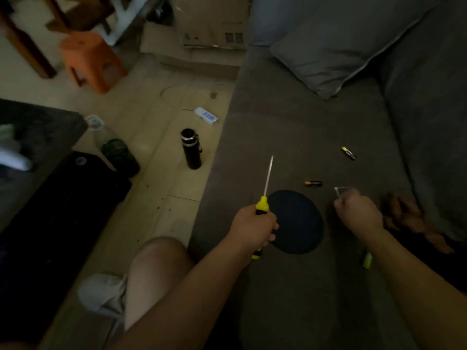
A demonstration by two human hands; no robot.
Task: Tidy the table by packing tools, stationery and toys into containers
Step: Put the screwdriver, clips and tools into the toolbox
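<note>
Head view shows us the screwdriver (262,198), yellow-and-black handle wrapped tight in our left hand (254,227), its metal shaft pointing up and away over the edge of the grey sofa seat (290,122). Our right hand (358,214) is curled closed around something thin and pale, perhaps a wire or clip; we cannot tell what it is in this dim light. Between the hands lies a dark round disc (300,223) flat on the seat. Beyond it rest two batteries, one (312,183) near the disc, the other (349,153) farther off toward the backrest. A small yellow-green item (367,259) sits by our right forearm. On the floor stand a black flask (192,149) and a white power strip (206,116).

No container is in sight, so we judge both hands full with nowhere to unload. The risk: the batteries could roll into the cushion gap if we shift our weight, and the bare tip could snag fabric.
</note>
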